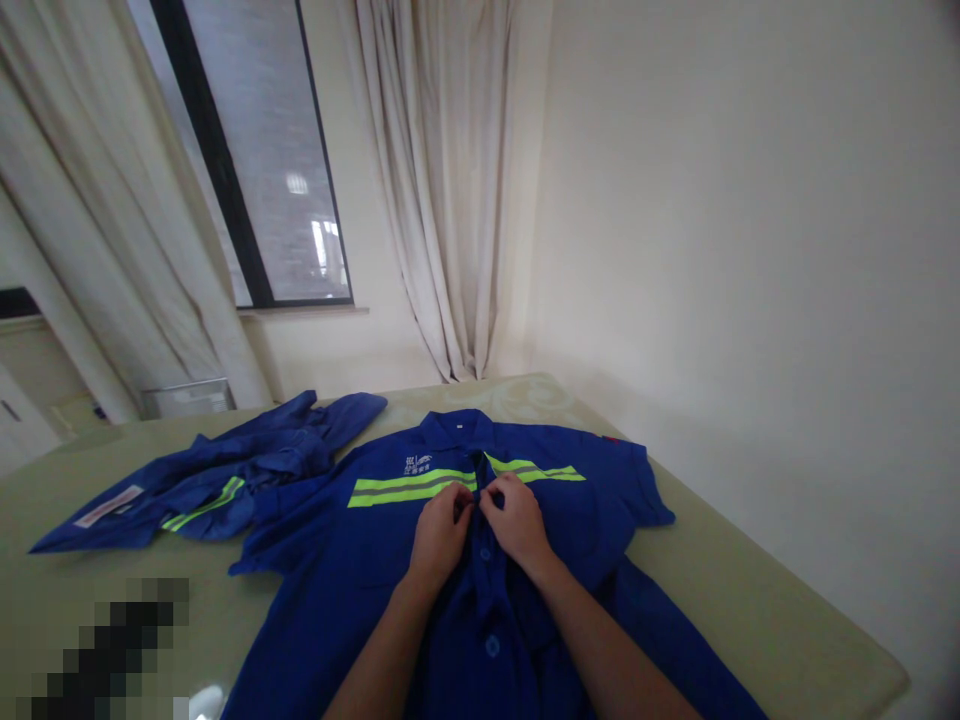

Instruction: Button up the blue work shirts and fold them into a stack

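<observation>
A blue short-sleeved work shirt lies spread face up, its collar toward the far side. Yellow-green reflective bands cross its chest, with white lettering above the left one. At the front opening, just below the bands, my left hand pinches one edge of the placket. My right hand pinches the other edge, its fingertips almost touching those of the left. Whatever button lies between the fingertips is hidden. Lower on the placket, two blue buttons show.
Another blue garment with a reflective strip and a white label lies crumpled at the left. The pale green covered table meets a white wall on the right. Curtains and a window stand behind. A pixelated dark patch covers the lower left.
</observation>
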The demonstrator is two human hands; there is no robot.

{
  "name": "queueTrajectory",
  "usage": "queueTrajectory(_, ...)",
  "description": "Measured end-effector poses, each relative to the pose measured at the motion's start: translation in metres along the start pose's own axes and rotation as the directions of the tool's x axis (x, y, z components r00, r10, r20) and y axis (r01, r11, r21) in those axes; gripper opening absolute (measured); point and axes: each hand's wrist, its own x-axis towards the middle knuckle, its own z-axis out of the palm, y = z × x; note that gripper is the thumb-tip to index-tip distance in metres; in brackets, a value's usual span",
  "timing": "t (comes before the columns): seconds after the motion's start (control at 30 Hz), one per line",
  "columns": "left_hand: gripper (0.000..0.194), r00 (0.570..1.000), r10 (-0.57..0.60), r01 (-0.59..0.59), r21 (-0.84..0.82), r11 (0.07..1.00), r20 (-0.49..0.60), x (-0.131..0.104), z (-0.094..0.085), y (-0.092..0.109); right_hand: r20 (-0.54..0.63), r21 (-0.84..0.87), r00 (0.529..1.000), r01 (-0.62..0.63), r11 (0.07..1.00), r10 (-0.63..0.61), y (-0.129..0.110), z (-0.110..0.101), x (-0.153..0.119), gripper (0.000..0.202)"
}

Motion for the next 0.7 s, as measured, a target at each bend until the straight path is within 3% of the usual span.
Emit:
queueTrajectory(0.27, 0.014, 0.999, 0.004, -0.004, -0.001, 1.0, -0.037, -0.0025, 0.0023, 0.0019, -0.128, 0.109, 0.984, 0.138, 0.984, -0.123, -0.0001, 0.0032, -0.0023, 0.011)
queueTrajectory(0.5, 0.018, 0.999, 0.025, -0.025, -0.005, 1.0, -0.037, -0.0021, 0.0034, 0.0019, -0.063, 0.046, 0.992, 0.108, 0.993, -0.105, 0.0002, 0.0075, -0.0042, 0.01)
queueTrajectory(0.7, 0.016, 0.998, -0.005, 0.001, -0.061, 0.998, -0.068, -0.0014, 0.0041, 0.0008, -0.048, 0.206, 0.989, 0.148, 0.967, -0.141, 0.0028, 0.0045, 0.0014, 0.019)
